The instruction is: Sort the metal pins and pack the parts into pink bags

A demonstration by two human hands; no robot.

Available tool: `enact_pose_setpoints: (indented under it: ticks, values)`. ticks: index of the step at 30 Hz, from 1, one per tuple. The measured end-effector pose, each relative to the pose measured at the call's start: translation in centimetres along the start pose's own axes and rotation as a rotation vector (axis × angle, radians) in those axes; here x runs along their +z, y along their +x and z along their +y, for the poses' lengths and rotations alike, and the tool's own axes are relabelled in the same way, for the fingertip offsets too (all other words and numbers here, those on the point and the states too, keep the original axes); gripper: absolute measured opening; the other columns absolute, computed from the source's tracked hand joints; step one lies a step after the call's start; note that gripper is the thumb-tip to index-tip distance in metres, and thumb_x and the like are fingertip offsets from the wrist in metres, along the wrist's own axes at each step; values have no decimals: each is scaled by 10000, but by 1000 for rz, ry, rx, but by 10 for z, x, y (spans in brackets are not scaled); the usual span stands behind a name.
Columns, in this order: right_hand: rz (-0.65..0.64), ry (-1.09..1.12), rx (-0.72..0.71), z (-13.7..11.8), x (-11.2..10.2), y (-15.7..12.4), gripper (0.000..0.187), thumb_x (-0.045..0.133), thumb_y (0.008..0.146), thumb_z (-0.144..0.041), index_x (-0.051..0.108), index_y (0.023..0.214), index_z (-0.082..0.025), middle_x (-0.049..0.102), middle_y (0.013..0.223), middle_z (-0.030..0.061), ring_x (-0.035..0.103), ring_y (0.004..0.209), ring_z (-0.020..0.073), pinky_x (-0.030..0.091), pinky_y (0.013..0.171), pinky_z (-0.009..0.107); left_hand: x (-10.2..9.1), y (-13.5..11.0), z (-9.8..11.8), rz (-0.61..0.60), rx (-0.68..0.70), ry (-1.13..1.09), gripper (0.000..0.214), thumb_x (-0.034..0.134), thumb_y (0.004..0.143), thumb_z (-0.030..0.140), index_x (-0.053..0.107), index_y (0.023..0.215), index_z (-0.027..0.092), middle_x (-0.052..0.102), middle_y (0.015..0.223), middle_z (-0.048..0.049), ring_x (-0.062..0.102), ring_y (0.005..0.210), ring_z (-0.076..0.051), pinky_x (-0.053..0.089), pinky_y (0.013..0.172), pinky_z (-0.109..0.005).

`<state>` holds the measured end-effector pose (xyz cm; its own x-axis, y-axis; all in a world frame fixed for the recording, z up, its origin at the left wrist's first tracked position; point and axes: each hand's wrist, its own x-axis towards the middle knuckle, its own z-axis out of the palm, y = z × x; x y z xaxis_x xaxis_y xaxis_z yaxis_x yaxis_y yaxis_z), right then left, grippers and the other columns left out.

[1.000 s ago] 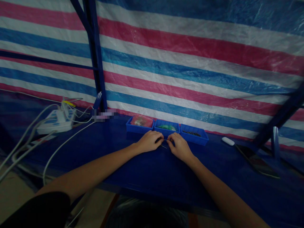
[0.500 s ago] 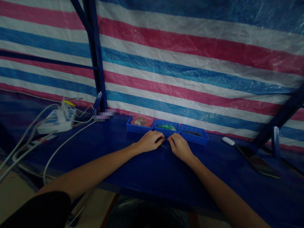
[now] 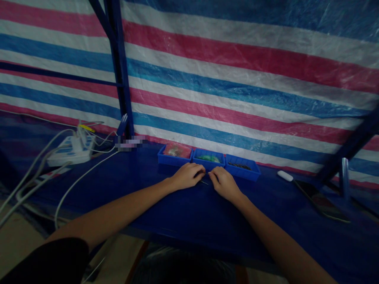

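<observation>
My left hand (image 3: pixel 188 176) and my right hand (image 3: pixel 224 182) face each other low over the blue table, fingertips a short gap apart. Both are closed in a pinch. What the fingers pinch is too small to make out; a thin line shows faintly between them. A short thin metal pin (image 3: pixel 204 182) sticks out beside the fingers of my left hand. Just beyond the hands stand three blue bins in a row: the left bin (image 3: pixel 174 160) with a reddish bag, the middle bin (image 3: pixel 209 157) with green pieces, the right bin (image 3: pixel 244 172) with dark slender pieces.
On the left lies a white power strip (image 3: pixel 71 157) with plugs and looping white cables (image 3: pixel 85 173). To the right are a small white case (image 3: pixel 285 176) and a dark phone-like slab (image 3: pixel 321 201). Blue posts (image 3: pixel 118 71) and a striped sheet (image 3: pixel 237 79) close off the back.
Both hands stay nearly in place. The thin line between the fingertips is fainter now than before. Nothing else has visibly moved.
</observation>
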<state>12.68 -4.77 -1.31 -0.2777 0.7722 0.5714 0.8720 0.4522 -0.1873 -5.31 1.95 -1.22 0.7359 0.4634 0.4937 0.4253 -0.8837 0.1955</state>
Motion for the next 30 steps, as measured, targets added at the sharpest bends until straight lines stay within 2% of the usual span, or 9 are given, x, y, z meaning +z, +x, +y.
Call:
enact_pose_setpoints:
  ticks: [9, 14, 20, 24, 30]
  values:
    - [33, 298, 137, 0, 2, 3, 315, 353, 924, -290, 472, 646, -204, 524, 596, -13, 500, 557, 127, 360, 564, 243, 2, -1, -2, 22, 21, -56, 126, 474, 897, 288, 545, 932, 190, 630, 865, -21, 589, 809, -163, 435, 745, -291]
    - [0, 248, 110, -2, -2, 2, 309, 370, 917, -289, 438, 627, -208, 501, 581, -18, 489, 548, 126, 332, 545, 242, 2, 0, -3, 19, 30, -87, 107, 437, 909, 256, 516, 918, 185, 617, 867, -26, 583, 806, -163, 438, 746, -290]
    - [-42, 190, 5, -8, -3, 0, 293, 361, 930, -276, 437, 655, -211, 530, 639, -4, 514, 607, 133, 350, 590, 243, -1, 0, 0, 17, 9, -138, 151, 354, 928, 225, 493, 886, 184, 594, 822, -25, 571, 771, -154, 440, 719, -273]
    - [35, 122, 18, -10, -3, 0, 284, 368, 929, -268, 448, 662, -214, 552, 654, 9, 522, 614, 144, 352, 597, 248, -5, -1, 3, 20, 17, -147, 209, 319, 947, 274, 500, 898, 182, 588, 826, -28, 566, 777, -154, 439, 725, -279]
    - [152, 89, 109, -4, -7, 1, 292, 364, 925, -279, 427, 646, -220, 538, 620, 14, 505, 567, 148, 334, 576, 260, -3, -2, 2, 17, 48, -92, 163, 456, 905, 333, 526, 886, 186, 595, 819, -26, 563, 762, -161, 432, 712, -280]
